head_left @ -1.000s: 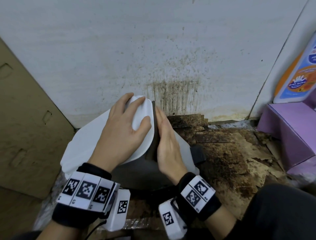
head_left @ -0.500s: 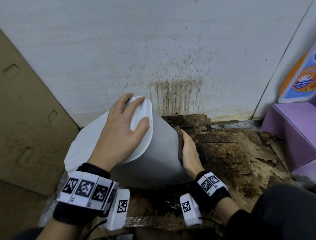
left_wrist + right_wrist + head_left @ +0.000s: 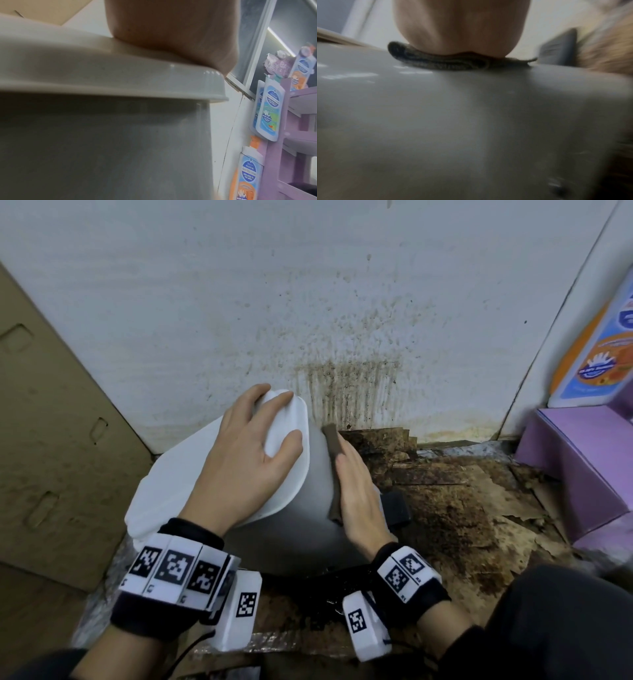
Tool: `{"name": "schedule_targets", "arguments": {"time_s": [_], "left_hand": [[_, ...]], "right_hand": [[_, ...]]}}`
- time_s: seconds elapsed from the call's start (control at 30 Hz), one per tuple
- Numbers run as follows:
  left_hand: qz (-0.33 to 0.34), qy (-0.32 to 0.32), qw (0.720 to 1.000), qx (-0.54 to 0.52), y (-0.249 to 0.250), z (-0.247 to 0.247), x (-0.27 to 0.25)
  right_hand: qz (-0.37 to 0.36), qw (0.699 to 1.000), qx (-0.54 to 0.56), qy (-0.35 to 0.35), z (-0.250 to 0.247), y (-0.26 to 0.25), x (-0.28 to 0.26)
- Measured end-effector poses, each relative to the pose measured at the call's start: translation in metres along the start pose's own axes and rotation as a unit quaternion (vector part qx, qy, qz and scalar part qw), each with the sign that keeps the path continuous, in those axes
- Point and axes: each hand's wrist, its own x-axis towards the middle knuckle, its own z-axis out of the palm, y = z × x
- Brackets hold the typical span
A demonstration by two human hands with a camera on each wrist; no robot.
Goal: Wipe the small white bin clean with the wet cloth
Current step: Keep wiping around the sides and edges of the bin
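The small white bin [image 3: 308, 508] leans tilted on the floor by the wall, with its white lid [image 3: 171, 474] on. My left hand [image 3: 243, 453] lies spread on the lid, fingers reaching its far edge. My right hand [image 3: 359, 498] presses a folded dark brown cloth [image 3: 331, 440] flat against the bin's right side, fingers straight. The left wrist view shows the lid's rim [image 3: 102, 70] above the grey wall [image 3: 102, 148], under my palm [image 3: 171, 33]. The right wrist view, blurred, has the cloth [image 3: 445, 62] squashed between my palm [image 3: 458, 27] and the bin wall [image 3: 471, 121].
The white wall [image 3: 342, 302] behind is stained brown. Dirty soaked cardboard [image 3: 462, 508] covers the floor on the right. A black pedal [image 3: 395, 508] juts from the bin. A purple rack [image 3: 582, 467] with soap pouches [image 3: 599, 354] stands right, a cardboard sheet [image 3: 51, 440] left, my knee [image 3: 565, 611] lower right.
My right hand slid the cloth down the bin's side, away from the lid, then back up toward the rim. The left hand has stayed on the lid.
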Motion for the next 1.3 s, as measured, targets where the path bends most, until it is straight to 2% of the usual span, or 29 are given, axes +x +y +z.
{"name": "schedule_targets", "arguments": {"time_s": [0.17,0.37,0.5,0.6,0.77,0.87,0.97,1.03,1.13,1.2,1.3], "left_hand": [[0.002,-0.004,1.0,0.006,0.003,0.0,-0.001],[0.012,-0.004,1.0,0.01,0.008,0.003,-0.002],[0.008,0.002,1.0,0.008,0.01,0.006,-0.001],[-0.005,-0.003,1.0,0.003,0.017,0.01,0.0],[0.005,-0.001,1.0,0.002,0.024,0.018,0.002],[0.004,0.005,0.999,-0.053,0.032,0.025,0.0],[0.033,0.078,0.986,-0.146,0.044,0.031,-0.004],[0.068,0.15,0.961,-0.224,0.052,0.033,-0.01],[0.055,0.166,0.944,-0.279,0.059,0.031,-0.019],[0.03,0.169,0.955,-0.242,0.055,0.03,-0.022],[-0.011,0.157,0.982,-0.106,0.035,0.024,-0.021]], "right_hand": [[0.128,0.991,-0.012,0.031,-0.022,0.055,-0.011],[0.149,0.987,-0.011,0.056,-0.021,0.049,-0.008],[0.091,0.99,-0.019,0.102,-0.006,0.021,-0.01],[0.05,0.993,0.003,0.11,-0.004,-0.007,-0.009],[-0.012,0.988,0.146,0.05,-0.016,-0.068,-0.006],[-0.024,0.989,0.146,0.013,-0.021,-0.082,-0.004],[-0.039,0.993,0.107,-0.006,-0.032,-0.086,-0.006],[-0.04,0.996,0.076,-0.016,-0.042,-0.087,-0.008],[-0.029,0.999,0.027,-0.016,-0.06,-0.079,-0.008],[-0.018,1.0,0.001,-0.011,-0.072,-0.069,-0.01],[0.004,0.999,-0.033,-0.006,-0.092,-0.058,-0.012]]}}
